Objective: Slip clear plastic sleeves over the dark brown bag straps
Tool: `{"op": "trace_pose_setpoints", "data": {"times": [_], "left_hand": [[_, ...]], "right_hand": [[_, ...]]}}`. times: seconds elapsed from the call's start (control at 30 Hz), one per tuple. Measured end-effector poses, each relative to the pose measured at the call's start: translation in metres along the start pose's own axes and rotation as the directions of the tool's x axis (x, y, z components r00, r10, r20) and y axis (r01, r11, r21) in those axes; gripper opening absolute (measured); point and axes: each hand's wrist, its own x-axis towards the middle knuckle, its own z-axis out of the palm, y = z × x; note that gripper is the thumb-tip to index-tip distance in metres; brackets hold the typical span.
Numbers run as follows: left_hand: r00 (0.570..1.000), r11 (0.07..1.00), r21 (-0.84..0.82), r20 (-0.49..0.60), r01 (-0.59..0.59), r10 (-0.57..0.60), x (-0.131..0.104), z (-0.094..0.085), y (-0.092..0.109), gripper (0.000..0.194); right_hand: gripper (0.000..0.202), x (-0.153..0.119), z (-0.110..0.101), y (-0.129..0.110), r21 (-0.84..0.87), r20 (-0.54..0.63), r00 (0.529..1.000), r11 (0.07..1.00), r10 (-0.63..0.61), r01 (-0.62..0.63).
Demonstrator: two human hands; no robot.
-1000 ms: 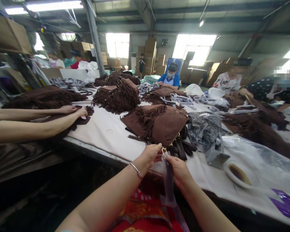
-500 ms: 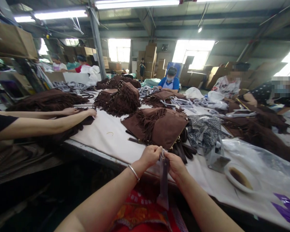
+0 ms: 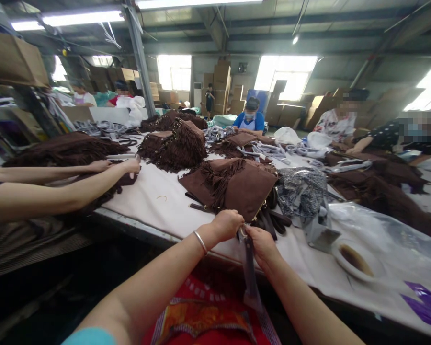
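Head view: left hand (image 3: 227, 225) and right hand (image 3: 262, 243) pinch one strap (image 3: 249, 273); one brown pile (image 3: 252, 188) lies at twelve o'clock.

Roofed with dark beams (image 3: 214, 28), lit by ceiling tubes (image 3: 82, 18) between ten and eleven and a small lamp (image 3: 295, 40) at one. Walled in grey, pierced by bright windows (image 3: 174, 72) at eleven, one and two. Stacked with cartons (image 3: 221, 88) at twelve. Braced by a steel post (image 3: 140, 62) towards eleven. Spanned from nine to four by a pale-topped bench (image 3: 154, 208).
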Motion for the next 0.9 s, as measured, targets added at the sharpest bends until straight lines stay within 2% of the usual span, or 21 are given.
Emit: {"op": "trace_pose_setpoints", "data": {"times": [0.17, 0.27, 0.37, 0.47, 0.53, 0.63, 0.7, 0.77, 0.83, 0.9], "left_hand": [[0.997, 0.997, 0.013, -0.045, 0.071, -0.070, 0.002, 0.006, 0.004, 0.014], [0.986, 0.990, -0.020, -0.096, 0.137, -0.139, 0.005, 0.011, 0.007, 0.011], [0.973, 0.983, -0.013, -0.142, 0.184, -0.184, 0.009, 0.017, 0.008, 0.011], [0.961, 0.976, -0.067, -0.170, 0.208, -0.217, 0.015, 0.020, 0.008, 0.012], [0.936, 0.953, -0.192, -0.221, 0.233, -0.273, 0.016, 0.021, 0.009, 0.012], [0.837, 0.850, -0.409, -0.288, 0.333, -0.466, 0.007, 0.028, 0.014, 0.011], [0.761, 0.743, -0.507, -0.231, 0.438, -0.606, -0.008, 0.035, 0.020, 0.020], [0.713, 0.635, -0.562, -0.111, 0.530, -0.692, -0.028, 0.044, 0.030, 0.032], [0.704, 0.529, -0.614, 0.063, 0.586, -0.707, -0.047, 0.051, 0.041, 0.035], [0.713, 0.404, -0.673, 0.269, 0.620, -0.647, -0.065, 0.054, 0.050, 0.032]], "right_hand": [[0.031, -0.006, 0.001, -0.002, 0.057, 0.062, 0.998, 0.998, 0.019, -0.023], [0.029, -0.012, -0.003, -0.002, 0.107, 0.127, 0.986, 0.987, 0.110, -0.124], [0.025, -0.015, -0.007, -0.002, 0.083, 0.160, 0.960, 0.966, 0.231, -0.246], [0.019, -0.012, -0.007, -0.003, 0.086, 0.164, 0.950, 0.955, 0.266, -0.282], [0.014, -0.005, -0.005, -0.004, 0.135, 0.128, 0.964, 0.959, 0.234, -0.250], [0.009, 0.008, 0.002, -0.004, 0.198, 0.073, 0.978, 0.958, 0.196, -0.207], [0.011, 0.017, 0.007, -0.002, 0.216, 0.044, 0.979, 0.955, 0.200, -0.205], [0.014, 0.023, 0.011, 0.000, 0.224, 0.021, 0.977, 0.952, 0.211, -0.211], [0.015, 0.028, 0.013, 0.002, 0.224, 0.004, 0.977, 0.952, 0.214, -0.210], [0.014, 0.031, 0.012, 0.003, 0.223, -0.016, 0.979, 0.955, 0.202, -0.194]]}}
